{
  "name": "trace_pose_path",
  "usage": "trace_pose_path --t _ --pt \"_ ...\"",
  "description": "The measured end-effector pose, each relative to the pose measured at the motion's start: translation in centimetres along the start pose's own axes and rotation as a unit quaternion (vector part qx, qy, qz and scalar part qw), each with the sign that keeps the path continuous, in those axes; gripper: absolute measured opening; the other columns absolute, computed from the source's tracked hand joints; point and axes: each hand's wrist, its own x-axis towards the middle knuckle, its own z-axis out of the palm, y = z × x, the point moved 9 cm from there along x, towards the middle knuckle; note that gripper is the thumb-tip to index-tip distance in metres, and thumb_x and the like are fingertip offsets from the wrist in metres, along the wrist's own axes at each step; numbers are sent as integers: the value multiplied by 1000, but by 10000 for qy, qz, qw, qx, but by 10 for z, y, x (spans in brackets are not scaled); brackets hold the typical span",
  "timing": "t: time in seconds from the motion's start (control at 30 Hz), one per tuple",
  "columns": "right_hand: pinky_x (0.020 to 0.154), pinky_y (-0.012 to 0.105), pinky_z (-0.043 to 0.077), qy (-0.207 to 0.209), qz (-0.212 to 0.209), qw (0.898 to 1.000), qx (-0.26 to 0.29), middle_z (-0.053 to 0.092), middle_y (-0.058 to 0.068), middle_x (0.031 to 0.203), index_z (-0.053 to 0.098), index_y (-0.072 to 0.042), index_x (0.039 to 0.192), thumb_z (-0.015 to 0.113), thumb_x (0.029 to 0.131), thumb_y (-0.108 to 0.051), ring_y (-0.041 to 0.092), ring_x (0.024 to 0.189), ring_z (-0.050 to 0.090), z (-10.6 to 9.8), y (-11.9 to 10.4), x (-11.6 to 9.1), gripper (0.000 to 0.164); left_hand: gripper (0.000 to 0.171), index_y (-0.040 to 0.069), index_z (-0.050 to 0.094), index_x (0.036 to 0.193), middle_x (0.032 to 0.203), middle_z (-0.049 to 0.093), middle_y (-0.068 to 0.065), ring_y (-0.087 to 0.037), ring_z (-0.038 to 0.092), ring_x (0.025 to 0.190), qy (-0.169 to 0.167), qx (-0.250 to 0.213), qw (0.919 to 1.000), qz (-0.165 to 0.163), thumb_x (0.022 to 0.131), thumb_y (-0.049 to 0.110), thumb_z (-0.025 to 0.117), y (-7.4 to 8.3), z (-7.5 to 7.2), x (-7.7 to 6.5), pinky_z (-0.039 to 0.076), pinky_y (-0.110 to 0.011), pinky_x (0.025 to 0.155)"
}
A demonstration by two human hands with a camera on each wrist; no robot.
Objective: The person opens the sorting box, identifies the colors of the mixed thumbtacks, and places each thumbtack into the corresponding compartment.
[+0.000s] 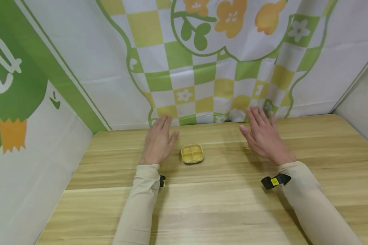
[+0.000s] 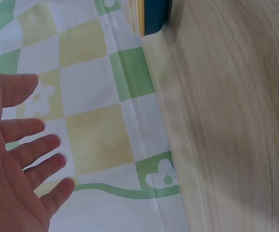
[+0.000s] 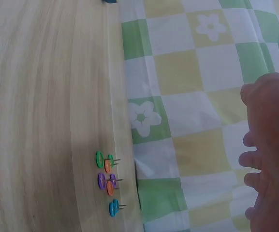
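Note:
A small yellow box (image 1: 192, 149) with four compartments sits on the table between the two hands. Its dark teal side (image 2: 154, 17) shows at the top of the left wrist view. To the box's left is my left hand (image 1: 158, 143), fingers spread and holding nothing. My right hand (image 1: 265, 139) is held over the table on the other side, its fingers extended and nothing in them. Several thumbtacks (image 1: 247, 148) lie close by the right hand, partly covered by it in the head view. The right wrist view shows green, orange, purple and blue tacks (image 3: 101, 181) with their points sticking sideways.
The wooden table (image 1: 202, 207) ends at a hanging checkered cloth (image 1: 202, 81) behind the hands. White and green panels (image 1: 89, 61) stand at the left, and a pale wall (image 1: 360, 98) rises at the right. Each wrist wears a black strap (image 1: 276, 181).

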Motion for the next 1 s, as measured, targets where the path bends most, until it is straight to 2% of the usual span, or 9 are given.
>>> trace_pose_path --t 0.17,0.33,0.5,0.7,0.9,1.0 --pt "106 54 -1 -38 -39 9999 129 17 19 151 14 -4 147 26 99 -46 35 139 8 3 -3 0 65 53 3 45 133 132 48 -16 -31 43 123 -497 -288 9983 -131 92 35 51 3 9 -3 28 -41 103" --pt "106 56 4 39 -96 9998 195 22 19 149 18 -4 146 28 99 -45 36 138 14 5 -6 -2 64 57 6 46 133 130 50 -13 -29 43 122 -1167 -623 9907 -316 91 45 50 5 22 -8 29 -40 102" --pt "106 56 4 101 -121 9995 268 25 20 148 20 -4 146 29 99 -44 37 137 16 4 -6 -1 63 59 7 48 131 129 52 -10 -28 44 121 -1633 -694 9836 -329 91 50 48 9 30 -9 29 -41 101" --pt "106 56 6 116 -130 9992 370 26 19 147 21 -4 145 30 98 -44 37 136 19 4 -8 -2 62 62 7 49 131 118 57 -9 -26 50 111 -1924 -704 9779 -415 88 52 50 11 34 -11 35 -41 96" --pt "105 50 20 268 -254 9978 548 32 21 141 24 -3 144 32 98 -42 37 130 29 3 -12 1 60 70 10 51 130 111 59 -7 -22 53 102 -2223 -824 9698 -567 81 59 57 12 40 -15 39 -37 89" --pt "103 50 23 189 -214 9975 653 33 22 140 25 -4 144 32 98 -43 38 128 31 5 -14 1 61 74 8 52 128 105 59 -7 -18 54 94 -2351 -863 9670 -473 75 59 63 15 43 -16 43 -33 81"
